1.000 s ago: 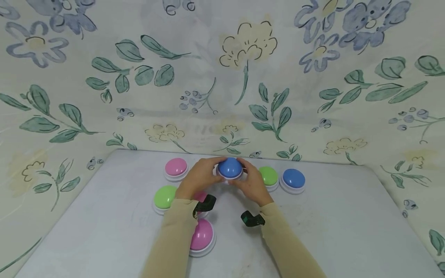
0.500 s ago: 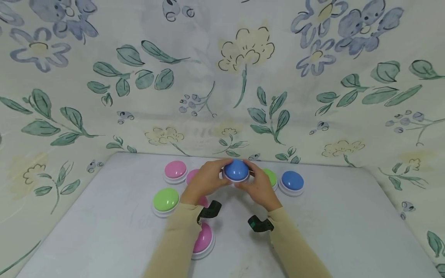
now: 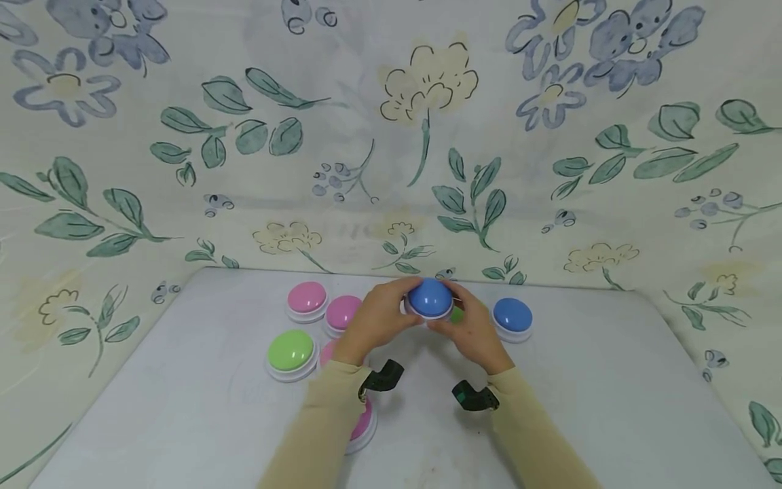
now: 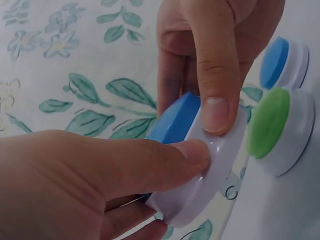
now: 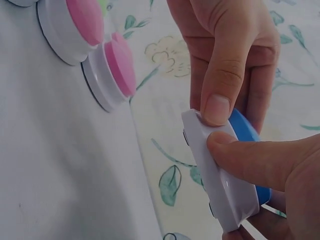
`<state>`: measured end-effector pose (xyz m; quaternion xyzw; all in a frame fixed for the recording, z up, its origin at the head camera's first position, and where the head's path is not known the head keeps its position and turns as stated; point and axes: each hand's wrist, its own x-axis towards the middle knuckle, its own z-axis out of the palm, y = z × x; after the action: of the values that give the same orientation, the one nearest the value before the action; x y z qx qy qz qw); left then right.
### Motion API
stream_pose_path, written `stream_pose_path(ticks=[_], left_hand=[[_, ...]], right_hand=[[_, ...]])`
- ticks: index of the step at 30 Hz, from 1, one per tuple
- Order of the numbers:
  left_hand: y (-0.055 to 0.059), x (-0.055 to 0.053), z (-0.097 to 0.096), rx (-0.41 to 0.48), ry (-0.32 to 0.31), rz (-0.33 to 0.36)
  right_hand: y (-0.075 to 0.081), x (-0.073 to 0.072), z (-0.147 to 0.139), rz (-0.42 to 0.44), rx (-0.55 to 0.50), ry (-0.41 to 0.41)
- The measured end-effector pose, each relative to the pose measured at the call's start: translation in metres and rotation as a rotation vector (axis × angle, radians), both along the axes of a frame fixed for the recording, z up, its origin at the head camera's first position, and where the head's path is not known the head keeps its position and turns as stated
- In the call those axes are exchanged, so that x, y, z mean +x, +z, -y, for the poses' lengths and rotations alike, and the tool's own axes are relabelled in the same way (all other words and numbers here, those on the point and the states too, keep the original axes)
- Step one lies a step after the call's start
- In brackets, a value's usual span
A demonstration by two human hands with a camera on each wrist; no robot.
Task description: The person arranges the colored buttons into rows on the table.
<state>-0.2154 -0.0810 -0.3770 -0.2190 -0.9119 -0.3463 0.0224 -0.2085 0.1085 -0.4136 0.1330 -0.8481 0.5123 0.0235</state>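
Observation:
A blue dome push button (image 3: 430,297) with a white round base is held between both hands, up off the table. My left hand (image 3: 380,318) grips its left side, the thumb on the white base (image 4: 205,175) and fingers around the far side. From the right, my right hand (image 3: 478,334) pinches the same base, its thumb tip close beside the left thumb. In the right wrist view, small feet show on the button's underside. Just behind my right hand sits a green button (image 4: 270,124), mostly covered in the head view. A second blue button (image 3: 512,315) stands right of it.
Left of my hands are two pink buttons (image 3: 307,297) at the back and a green button (image 3: 290,350). Two more pink buttons (image 3: 362,422) are partly hidden by my left arm. The white table (image 3: 611,380) meets a floral cloth (image 3: 342,136) behind.
Both hands have carried the blue button to the right and now overlap the green button there. A pink button on the left has come out from behind my left hand.

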Motion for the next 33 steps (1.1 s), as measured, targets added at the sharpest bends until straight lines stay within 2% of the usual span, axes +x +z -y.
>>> stream_pose_path(ticks=[7, 14, 24, 33], left_hand=[[-0.004, 0.002, -0.016, 0.022, -0.006, 0.010], [-0.014, 0.004, -0.032, 0.071, -0.034, -0.044], [-0.018, 0.009, -0.051, 0.093, -0.023, -0.044], [-0.024, 0.013, -0.072, 0.127, -0.002, -0.091]], right_hand=[[0.001, 0.004, -0.016, 0.001, 0.022, 0.006], [0.003, 0.010, -0.031, -0.026, 0.057, -0.011], [0.001, 0.014, -0.050, -0.017, 0.081, -0.026], [0.002, 0.018, -0.067, -0.038, 0.095, -0.051]])
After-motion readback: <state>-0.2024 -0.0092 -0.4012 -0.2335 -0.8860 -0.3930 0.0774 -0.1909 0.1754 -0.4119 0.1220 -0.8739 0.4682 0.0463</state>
